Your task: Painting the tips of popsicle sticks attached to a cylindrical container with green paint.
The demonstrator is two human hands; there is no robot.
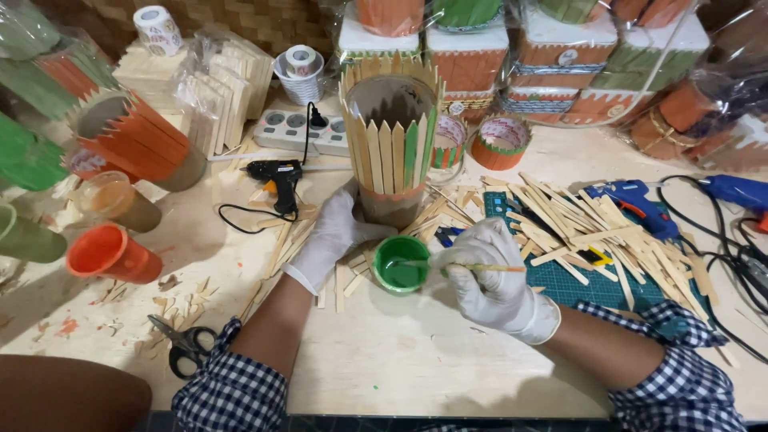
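My left hand (332,234), in a white glove, grips the base of an upright cardboard tube (392,136) fenced with pointed wooden sticks, two of them painted green. My right hand (490,272), also gloved, holds a thin paintbrush (480,267) whose tip dips into a small round cup of green paint (400,266) just in front of the tube. The tube stands on the pale wooden table (400,360), its lower band orange.
Loose wooden sticks (576,220) lie heaped on a green cutting mat (572,286) at right. A black glue gun (276,178) and power strip (300,128) sit behind; blue glue guns (632,198) at right. Scissors (184,344) and an orange cup (108,254) lie left. Finished painted holders line the back.
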